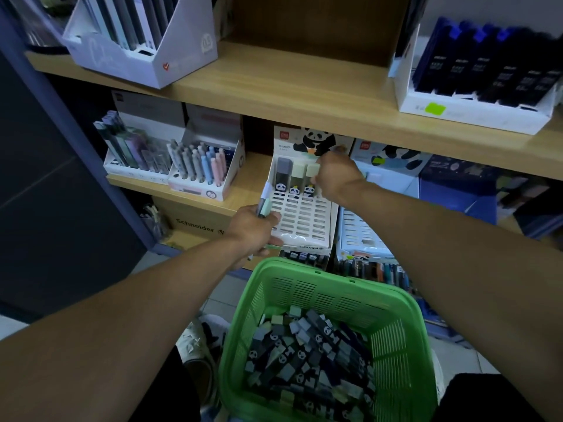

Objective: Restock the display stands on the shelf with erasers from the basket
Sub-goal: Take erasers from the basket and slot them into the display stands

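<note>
Wooden shelf (249,175) — white display stand (301,220), pen boxes (204,172) on it.

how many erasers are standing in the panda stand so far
3 in the display stand, side by side in its top row: a grey eraser, a pale one, and another beside the right hand, which may hide more.

Both forearms are bare from elbow to wrist; no sleeves, watch, bracelets or rings show. The left hand (254,228) and right hand (335,175) wear no gloves. Dark, black-looking garment fabric (487,397) covers the legs at the bottom corners. A white shoe with dark markings (202,339) shows below.
</note>
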`<state>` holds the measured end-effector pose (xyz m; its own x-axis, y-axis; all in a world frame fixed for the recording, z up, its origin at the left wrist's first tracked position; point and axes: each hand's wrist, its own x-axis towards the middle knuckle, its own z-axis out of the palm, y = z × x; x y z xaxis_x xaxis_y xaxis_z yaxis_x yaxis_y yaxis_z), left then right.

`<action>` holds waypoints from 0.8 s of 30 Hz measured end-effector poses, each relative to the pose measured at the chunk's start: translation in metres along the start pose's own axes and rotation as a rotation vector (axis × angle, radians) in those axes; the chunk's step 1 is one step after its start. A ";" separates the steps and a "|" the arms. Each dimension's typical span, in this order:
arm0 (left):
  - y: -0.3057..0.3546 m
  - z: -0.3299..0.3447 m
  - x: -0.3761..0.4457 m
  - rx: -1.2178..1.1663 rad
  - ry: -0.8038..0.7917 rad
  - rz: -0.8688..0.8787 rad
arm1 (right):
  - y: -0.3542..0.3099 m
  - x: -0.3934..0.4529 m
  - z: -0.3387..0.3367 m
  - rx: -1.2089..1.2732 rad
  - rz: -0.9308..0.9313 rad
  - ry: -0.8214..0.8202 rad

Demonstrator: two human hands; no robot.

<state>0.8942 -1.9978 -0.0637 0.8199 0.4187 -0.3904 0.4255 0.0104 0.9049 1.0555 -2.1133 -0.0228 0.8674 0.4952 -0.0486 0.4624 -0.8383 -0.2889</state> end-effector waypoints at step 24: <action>0.006 0.004 -0.004 0.078 -0.041 0.034 | -0.011 0.005 -0.013 0.097 0.268 -0.118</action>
<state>0.8955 -2.0030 -0.0577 0.8489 0.3797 -0.3677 0.4244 -0.0748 0.9024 1.0569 -2.1049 -0.0074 0.9261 0.2870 -0.2450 0.1949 -0.9198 -0.3406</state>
